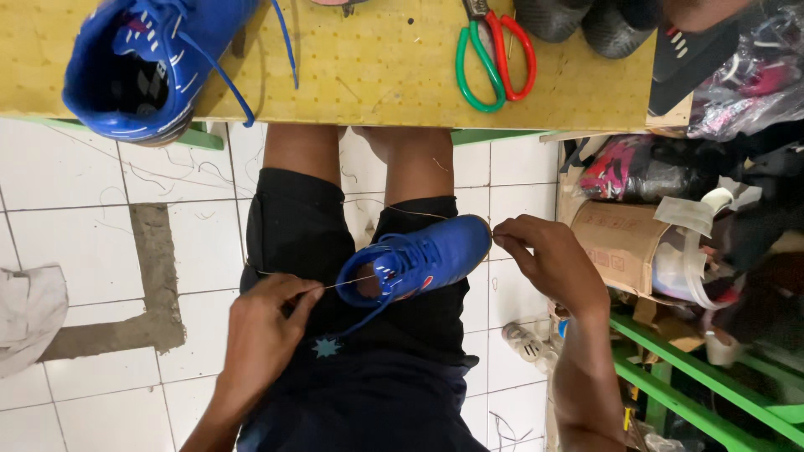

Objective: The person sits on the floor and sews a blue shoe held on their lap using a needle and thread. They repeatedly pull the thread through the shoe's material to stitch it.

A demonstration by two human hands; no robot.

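Resting across the lap in black shorts: a blue sports shoe, toe pointing away from the body, laces loose. Pinching a thin thread just left of that shoe, the left hand, fingers closed narrow on the strand running into the shoe's opening. Gripping at the shoe's toe end, the right hand, fingertips pressed together there. Lying beyond the shoe on the yellow table: a second blue shoe and red-and-green scissors.
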